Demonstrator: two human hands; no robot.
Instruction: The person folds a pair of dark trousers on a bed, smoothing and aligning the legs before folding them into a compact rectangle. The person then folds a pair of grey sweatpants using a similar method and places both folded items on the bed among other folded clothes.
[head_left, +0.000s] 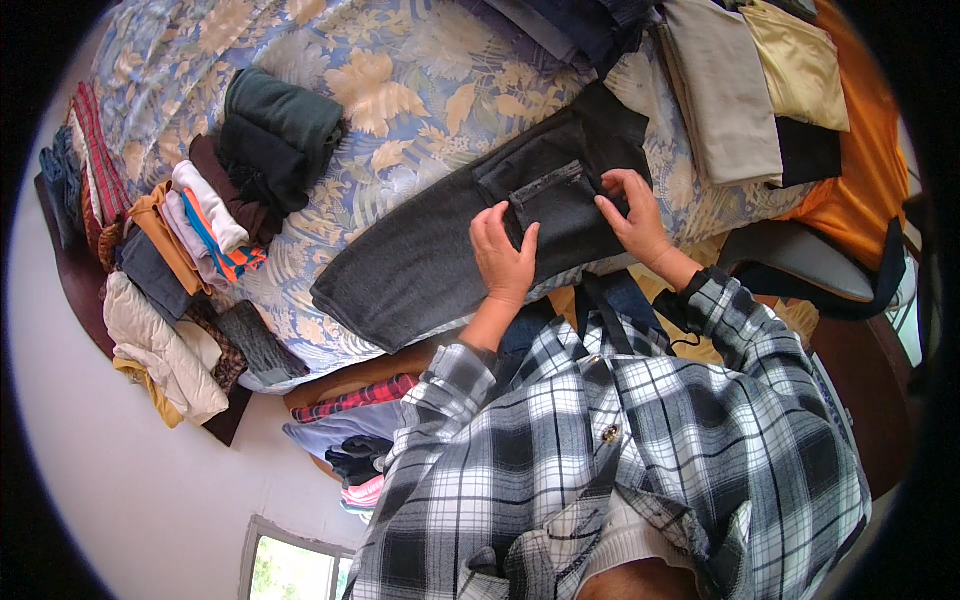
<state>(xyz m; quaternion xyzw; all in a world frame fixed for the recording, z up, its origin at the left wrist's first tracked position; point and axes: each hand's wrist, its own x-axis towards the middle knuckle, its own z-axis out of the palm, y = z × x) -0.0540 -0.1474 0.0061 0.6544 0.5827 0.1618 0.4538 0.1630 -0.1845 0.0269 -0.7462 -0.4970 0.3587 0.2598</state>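
Dark grey trousers (435, 247) lie folded lengthwise across the bed in front of me, slanting from lower left to upper right. A patch-like pocket (551, 196) with a worn-looking top edge faces up. My left hand (502, 251) is at the pocket's left side, thumb and fingers apart over the cloth. At the pocket's right side is my right hand (637, 214), thumb and forefinger spread. Both hands seem to touch the fabric without gripping it; exact fingertip contact is hard to make out.
Folded dark green and black cloths (281, 120) lie on the floral bedspread (390, 97). Small folded garments (202, 232) and a cream quilted garment (161, 345) are at left. Beige folded cloth (724, 97) lies at right, near a grey-seated chair (799, 259) and orange cloth (862, 165).
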